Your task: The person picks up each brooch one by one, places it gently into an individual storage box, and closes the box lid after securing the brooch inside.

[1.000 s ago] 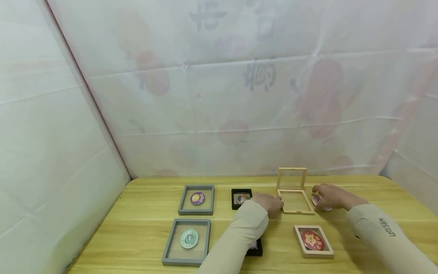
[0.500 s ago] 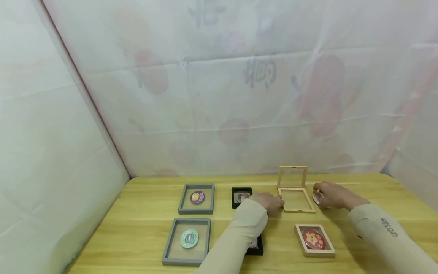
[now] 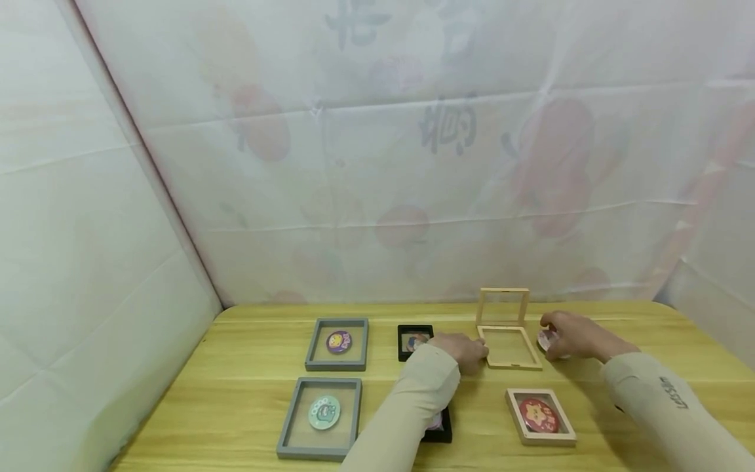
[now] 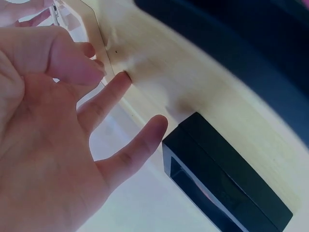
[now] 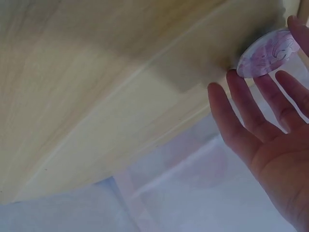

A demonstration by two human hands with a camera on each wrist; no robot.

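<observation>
In the head view, a light wooden display frame lies on the table with its lid swung up and nothing inside. My left hand is at its left edge, thumb and forefinger pinching the side. The left wrist view shows the other fingers of that hand spread, close to a black frame. Right of the wooden frame, my right hand holds a round pinkish-purple badge low over the table. In the right wrist view, thumb and fingertips meet the rim of the badge, which is tilted.
Two grey frames with badges stand on the left. A small black frame is at the back, another black frame partly under the left sleeve. A closed wooden frame with a red badge lies in front.
My right hand has shifted very slightly, and the badge in its fingers shows a little differently. The left hand stays at the wooden frame's edge.
</observation>
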